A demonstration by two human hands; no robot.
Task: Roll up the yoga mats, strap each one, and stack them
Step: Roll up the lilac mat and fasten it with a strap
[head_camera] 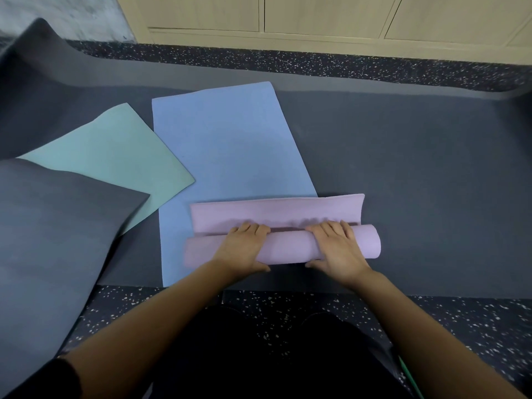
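Pink yoga mat (288, 249) lies crosswise on the floor just in front of the person, most of it already wound into a thick roll. A short flat tail of it still stretches away from the roll, its far right corner curling upward. The roll rests partly on a blue mat (224, 145) and partly on a large dark grey mat (403, 168) that lies beneath both.

The hands sit apart on the roll, palms down. The left hand (243, 249) grips the left half and the right hand (336, 249) grips the right half. On each, the fingers curve over the top into the crease where roll meets tail, and the thumb wraps the near side. Both forearms reach forward, bare.

The blue mat is spread flat and runs away from the person. A green mat (115, 151) lies flat to its left at an angle, one corner just overlapping the blue edge. A second dark grey mat (57, 226) covers the green mat's near corner. All the mats look matt and foamy with a fine grain. The floor (460, 318) is dark rubber with white speckles, and pale wooden cabinets (316, 12) stand along the far side.
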